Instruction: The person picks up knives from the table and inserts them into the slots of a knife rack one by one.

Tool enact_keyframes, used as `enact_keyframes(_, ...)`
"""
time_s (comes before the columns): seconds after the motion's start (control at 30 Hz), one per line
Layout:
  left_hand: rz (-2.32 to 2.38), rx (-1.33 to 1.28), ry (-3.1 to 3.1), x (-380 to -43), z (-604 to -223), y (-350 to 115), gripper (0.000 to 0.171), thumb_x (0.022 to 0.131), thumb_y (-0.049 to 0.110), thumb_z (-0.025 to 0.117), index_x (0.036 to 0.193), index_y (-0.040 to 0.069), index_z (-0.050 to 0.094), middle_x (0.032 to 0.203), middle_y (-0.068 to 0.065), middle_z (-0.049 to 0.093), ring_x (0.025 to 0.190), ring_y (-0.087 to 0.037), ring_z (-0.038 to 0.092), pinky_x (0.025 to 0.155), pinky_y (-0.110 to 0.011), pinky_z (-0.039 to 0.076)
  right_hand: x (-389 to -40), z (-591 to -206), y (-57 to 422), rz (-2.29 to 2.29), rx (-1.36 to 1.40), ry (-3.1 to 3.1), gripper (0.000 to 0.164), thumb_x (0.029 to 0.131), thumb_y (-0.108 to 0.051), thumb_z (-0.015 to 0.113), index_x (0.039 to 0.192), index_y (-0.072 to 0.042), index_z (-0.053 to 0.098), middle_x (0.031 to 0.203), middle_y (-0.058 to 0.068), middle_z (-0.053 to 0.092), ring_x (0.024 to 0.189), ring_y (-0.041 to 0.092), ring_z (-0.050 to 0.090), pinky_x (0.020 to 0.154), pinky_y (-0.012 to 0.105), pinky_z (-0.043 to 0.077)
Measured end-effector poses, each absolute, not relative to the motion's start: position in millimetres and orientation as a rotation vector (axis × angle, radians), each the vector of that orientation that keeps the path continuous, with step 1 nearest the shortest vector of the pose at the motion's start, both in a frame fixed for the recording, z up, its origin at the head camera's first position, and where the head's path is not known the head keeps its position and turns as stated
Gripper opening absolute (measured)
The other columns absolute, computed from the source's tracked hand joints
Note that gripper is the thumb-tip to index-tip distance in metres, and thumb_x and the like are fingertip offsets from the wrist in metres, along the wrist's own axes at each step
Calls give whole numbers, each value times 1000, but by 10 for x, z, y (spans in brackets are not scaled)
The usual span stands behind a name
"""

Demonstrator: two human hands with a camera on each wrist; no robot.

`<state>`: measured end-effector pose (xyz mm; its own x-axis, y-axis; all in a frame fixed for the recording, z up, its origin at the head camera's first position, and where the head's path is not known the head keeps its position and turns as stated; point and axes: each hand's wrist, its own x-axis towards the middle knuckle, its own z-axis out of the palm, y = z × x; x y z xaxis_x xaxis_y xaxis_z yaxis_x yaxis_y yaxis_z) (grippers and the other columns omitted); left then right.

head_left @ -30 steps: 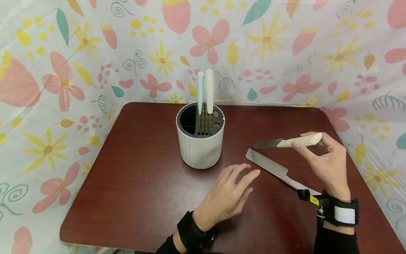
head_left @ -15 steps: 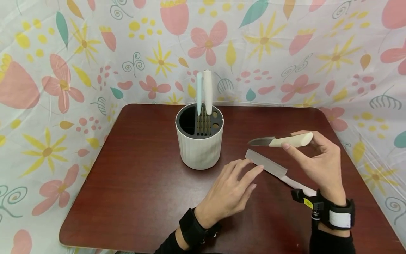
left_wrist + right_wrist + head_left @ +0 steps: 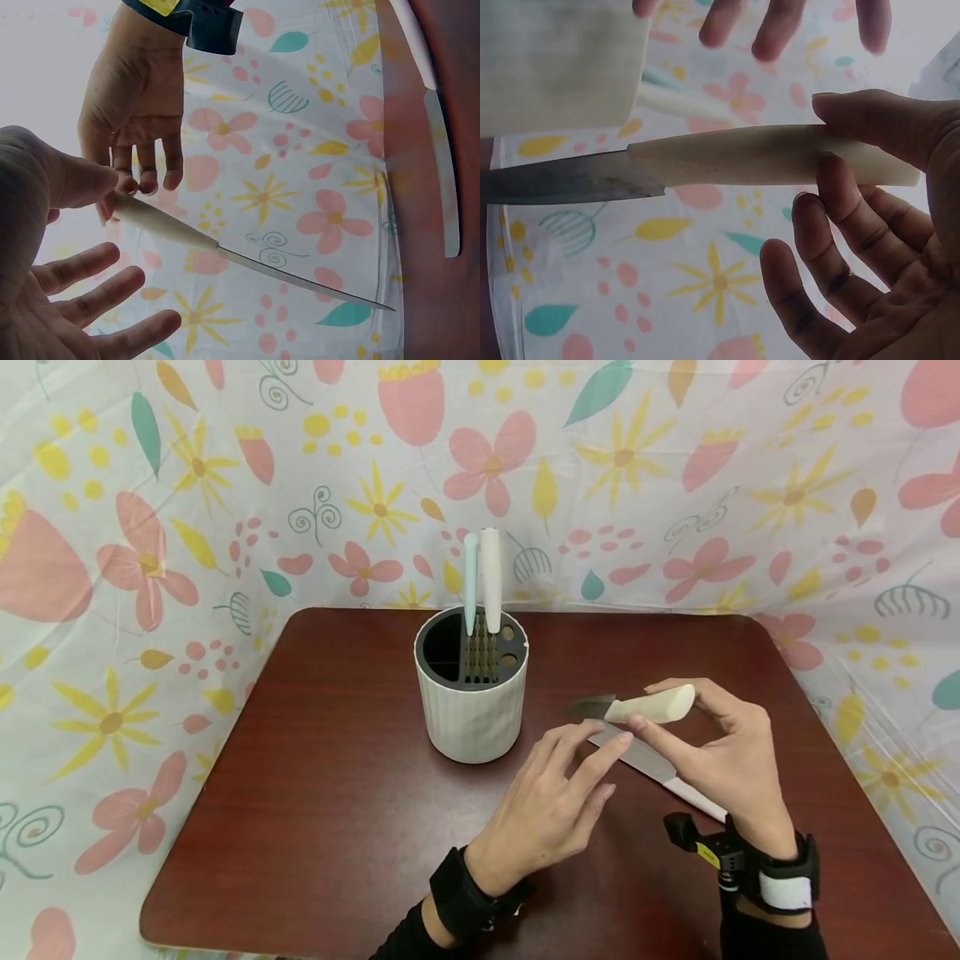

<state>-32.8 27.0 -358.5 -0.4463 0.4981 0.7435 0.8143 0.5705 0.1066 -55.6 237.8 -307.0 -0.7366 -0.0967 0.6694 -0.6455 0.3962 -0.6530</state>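
Observation:
My right hand [image 3: 727, 756] pinches the cream handle of a small knife [image 3: 651, 704] between thumb and fingers, above the table. Its blade [image 3: 570, 178] points left in the head view. My left hand [image 3: 543, 806] is spread with relaxed fingers close to this knife and holds nothing. Beneath both hands a cleaver [image 3: 649, 762] with a white handle lies on the table, partly covered by them. To the left stands a white ribbed knife holder [image 3: 471, 718] with a black slotted top. Two handles, one light blue [image 3: 470, 581] and one white [image 3: 491, 578], rise from its slots.
The dark red-brown table [image 3: 300, 793] has rounded corners. A flower-printed cloth [image 3: 300, 468] hangs behind it and along its sides. Round holes and a larger dark compartment [image 3: 441, 647] open in the holder's top.
My right hand has carried the small knife left and slightly down, toward the left hand. The left hand has shifted slightly right. The cleaver and holder stay put.

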Motion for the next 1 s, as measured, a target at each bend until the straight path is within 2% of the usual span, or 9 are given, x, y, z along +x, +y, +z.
enact_keyframes(0.3, -649, -1047, -2091, -347, -3532, 253, 58, 99, 19, 63, 152, 11, 42, 139, -15, 54, 126, -26, 55, 110, -31, 46, -505, -3012, 2261, 1267, 708, -2133, 46, 60, 19, 84, 102, 2, 75, 97, -1, 76, 95, -1, 71, 88, 13, 51)
enact_keyframes(0.43, -670, -1044, -2086, -335, -3522, 237, 58, 98, 20, 64, 151, 11, 42, 141, -17, 52, 128, -26, 53, 111, -31, 46, -453, -2974, 2196, 1275, 798, -2082, 37, 65, 15, 83, 100, 5, 74, 96, 2, 76, 94, 0, 71, 86, 12, 52)
enact_keyframes(0.6, -678, -1036, -2054, -326, -3504, 217, 58, 97, 19, 65, 150, 11, 42, 142, -18, 50, 128, -28, 54, 112, -32, 46, -400, -2900, 2095, 1285, 884, -2017, 22, 78, 1, 81, 98, 8, 73, 92, 6, 75, 92, 0, 70, 85, 10, 50)
enact_keyframes(0.83, -657, -1052, -2001, -322, -3480, 196, 59, 95, 17, 67, 148, 10, 42, 141, -19, 51, 125, -29, 55, 112, -33, 46, -369, -2879, 2029, 1274, 928, -1997, 27, 84, -16, 82, 98, 7, 74, 89, 7, 73, 87, -1, 67, 83, 9, 49)
enact_keyframes(1.0, -662, -1056, -1984, -309, -3472, 187, 59, 95, 17, 68, 147, 10, 42, 142, -20, 50, 127, -30, 55, 113, -33, 46, -346, -2871, 2003, 1270, 935, -1992, 30, 85, -19, 81, 98, 6, 74, 89, 7, 72, 85, -1, 66, 81, 8, 48)
